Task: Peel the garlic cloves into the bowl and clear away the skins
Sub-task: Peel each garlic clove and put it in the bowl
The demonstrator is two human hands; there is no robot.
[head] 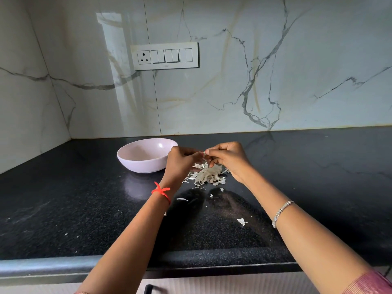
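Note:
A pale pink bowl (146, 154) stands on the black counter, left of my hands. My left hand (182, 162) and my right hand (228, 159) meet above a heap of white garlic skins (209, 175). Both pinch a small garlic clove (204, 153) between their fingertips; most of the clove is hidden by the fingers. What lies inside the bowl I cannot make out.
Loose skin scraps (241, 221) lie scattered on the black granite counter (74, 209) nearer to me. The counter's front edge (63, 265) runs across the bottom. A marble wall with a switch panel (165, 56) rises behind; a side wall closes the left corner.

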